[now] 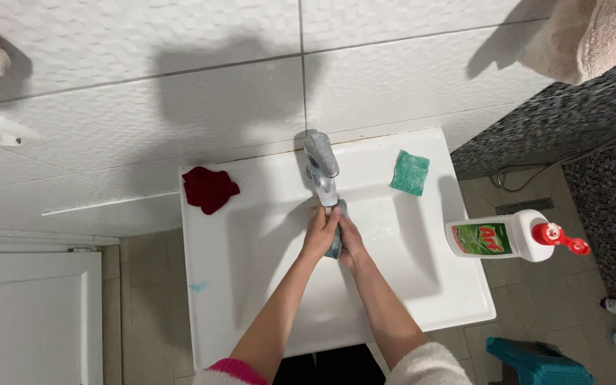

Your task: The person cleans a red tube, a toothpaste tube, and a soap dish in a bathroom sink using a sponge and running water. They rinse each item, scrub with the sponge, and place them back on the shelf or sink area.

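Both hands (333,235) clamped together on a grey cloth (338,239) mid-basin, right under the chrome tap (321,170), so the tap spout blocks any lift straight up and far. Sink (251,299) basin open on the left and right of the forearms, and near them too. Far-left rim taken by a dark red rag (209,189), far-right rim by a green sponge (410,172). White spray bottle (511,237) lies across the right edge. Tiled wall (180,78) closes the far side.
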